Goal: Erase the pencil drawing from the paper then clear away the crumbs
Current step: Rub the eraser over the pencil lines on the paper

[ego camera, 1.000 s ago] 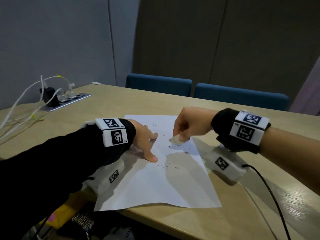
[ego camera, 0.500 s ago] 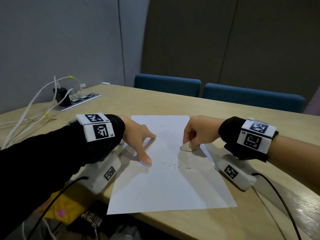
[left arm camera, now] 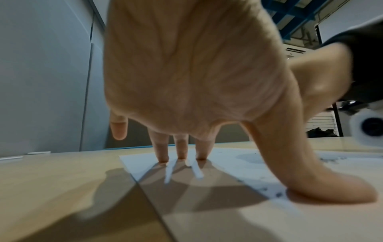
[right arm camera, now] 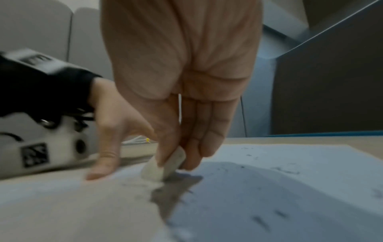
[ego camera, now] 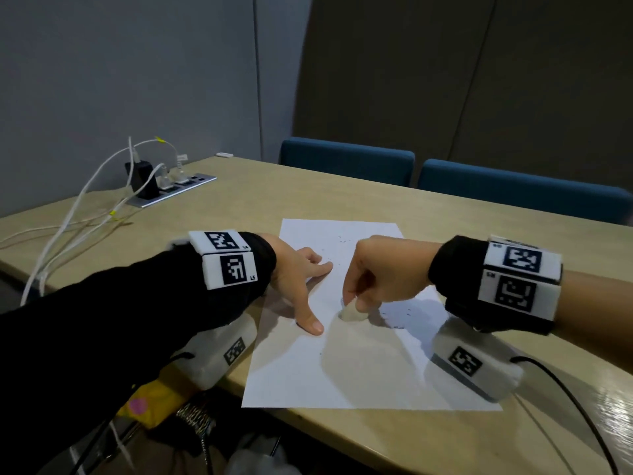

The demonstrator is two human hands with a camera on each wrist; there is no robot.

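Note:
A white sheet of paper (ego camera: 359, 368) lies on the wooden table (ego camera: 394, 440), its near edge at the table's front. My right hand (ego camera: 373, 279) pinches a small white eraser (ego camera: 351, 311) between thumb and fingers and presses its tip on the paper; the eraser (right arm camera: 163, 167) shows blurred in the right wrist view. Dark crumbs (ego camera: 397, 320) are scattered on the sheet to the right of and beyond the eraser. My left hand (ego camera: 301, 282) is spread flat on the paper's left part, thumb (left arm camera: 323, 188) and fingertips (left arm camera: 180, 157) pressing the sheet (left arm camera: 238, 163) down.
A power strip (ego camera: 171, 190) with plugs and white cables (ego camera: 68, 228) sits at the table's far left. Two blue chairs (ego camera: 346, 162) stand behind the far edge. A black cable (ego camera: 575, 402) runs from my right wrist camera. Bags lie below the near edge (ego camera: 154, 406).
My right hand has slid the eraser leftward and nearer, closer to my left thumb. The left hand keeps pressing the sheet in the same spot. The head view has shifted slightly.

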